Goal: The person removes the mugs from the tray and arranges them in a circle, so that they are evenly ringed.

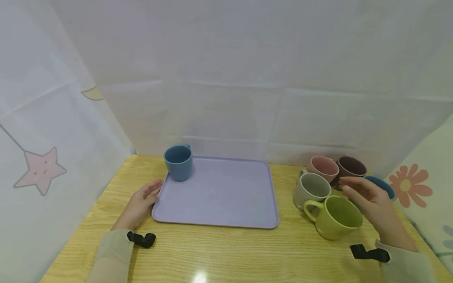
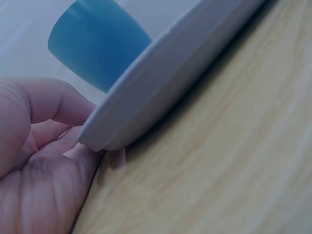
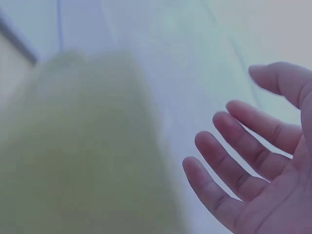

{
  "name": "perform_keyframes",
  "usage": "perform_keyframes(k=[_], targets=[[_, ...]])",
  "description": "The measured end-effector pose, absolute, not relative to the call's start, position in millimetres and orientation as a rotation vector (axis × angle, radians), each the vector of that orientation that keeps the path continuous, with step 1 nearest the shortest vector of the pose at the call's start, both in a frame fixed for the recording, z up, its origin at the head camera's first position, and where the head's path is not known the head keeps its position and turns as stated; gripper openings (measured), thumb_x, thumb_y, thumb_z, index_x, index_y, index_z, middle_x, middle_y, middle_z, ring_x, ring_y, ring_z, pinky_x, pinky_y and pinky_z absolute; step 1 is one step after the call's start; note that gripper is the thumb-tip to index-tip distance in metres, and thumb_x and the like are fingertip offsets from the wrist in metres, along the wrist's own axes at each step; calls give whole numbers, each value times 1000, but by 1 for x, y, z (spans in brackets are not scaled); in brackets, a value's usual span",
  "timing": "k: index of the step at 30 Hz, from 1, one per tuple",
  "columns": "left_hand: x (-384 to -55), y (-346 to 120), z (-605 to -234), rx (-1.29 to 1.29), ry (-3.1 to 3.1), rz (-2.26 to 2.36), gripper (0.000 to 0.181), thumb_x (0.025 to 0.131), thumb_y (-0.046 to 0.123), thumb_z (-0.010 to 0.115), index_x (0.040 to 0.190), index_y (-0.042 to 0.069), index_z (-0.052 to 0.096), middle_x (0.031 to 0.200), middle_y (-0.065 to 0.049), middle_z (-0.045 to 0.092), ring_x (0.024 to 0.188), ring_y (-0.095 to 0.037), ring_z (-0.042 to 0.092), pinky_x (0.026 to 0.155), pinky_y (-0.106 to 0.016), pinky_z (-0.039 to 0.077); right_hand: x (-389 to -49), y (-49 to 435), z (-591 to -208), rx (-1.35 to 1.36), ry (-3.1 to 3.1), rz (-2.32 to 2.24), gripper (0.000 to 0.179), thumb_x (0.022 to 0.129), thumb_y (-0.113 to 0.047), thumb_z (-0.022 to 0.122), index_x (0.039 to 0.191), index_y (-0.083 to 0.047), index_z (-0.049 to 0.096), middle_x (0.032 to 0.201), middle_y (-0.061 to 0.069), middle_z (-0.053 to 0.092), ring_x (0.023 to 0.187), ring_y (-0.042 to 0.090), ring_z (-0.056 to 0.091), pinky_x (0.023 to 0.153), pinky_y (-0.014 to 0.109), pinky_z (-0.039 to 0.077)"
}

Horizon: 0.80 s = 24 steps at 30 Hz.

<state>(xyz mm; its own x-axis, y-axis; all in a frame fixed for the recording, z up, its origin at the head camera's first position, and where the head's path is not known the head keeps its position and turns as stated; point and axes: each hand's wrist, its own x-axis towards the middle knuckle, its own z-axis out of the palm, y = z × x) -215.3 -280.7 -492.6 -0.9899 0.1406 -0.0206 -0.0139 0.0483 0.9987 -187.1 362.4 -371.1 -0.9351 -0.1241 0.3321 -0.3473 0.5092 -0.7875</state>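
My left hand [image 1: 141,202] is at the left edge of a lilac tray [image 1: 219,196]. In the left wrist view, the thumb lies over the tray's rim [image 2: 131,92] and fingertips show beneath it. A blue mug [image 1: 178,167] stands upright in the tray's back left corner. My right hand [image 1: 371,198] hovers over a group of mugs, its fingers [image 3: 219,187] slightly bent and holding nothing. Nearest it is a yellow-green mug [image 1: 329,220], which blurs large in the right wrist view. Behind stand a pale grey mug [image 1: 304,192], a pink mug [image 1: 323,167] and a dark brown mug [image 1: 352,165].
Another blue mug [image 1: 383,186] is partly hidden behind my right hand. Everything stands on a wooden table [image 1: 219,251]. White cloth [image 1: 226,78] with printed shapes rises behind the table and at both sides.
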Motion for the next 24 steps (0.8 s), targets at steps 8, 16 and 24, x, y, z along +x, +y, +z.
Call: perform_keyframes(k=[8, 16, 24], targets=[[-216, -280, -493, 121, 2185, 2096, 63, 102, -8, 39, 159, -7, 12, 166, -23, 12, 153, -38, 14, 104, -11, 38, -190, 296, -352, 532, -2411, 1413, 27, 98, 0, 63, 124, 3, 64, 116, -10, 69, 105, 1, 63, 89, 11, 49], [-217, -280, -494, 122, 2173, 2098, 63, 102, -9, 38, 159, -7, 11, 166, -23, 12, 153, -37, 13, 106, -12, 37, -211, 240, -361, 651, -2306, 1550, 23, 94, 5, 65, 117, 9, 66, 108, -6, 70, 101, 2, 66, 86, 16, 54], [-217, -280, -494, 142, 2157, 2128, 64, 101, -9, 40, 158, -9, 11, 166, -25, 11, 153, -39, 12, 106, -12, 38, -241, 186, -392, 668, -2332, 1766, 27, 96, -3, 66, 121, 7, 65, 117, 26, 66, 103, 10, 64, 85, 21, 56]])
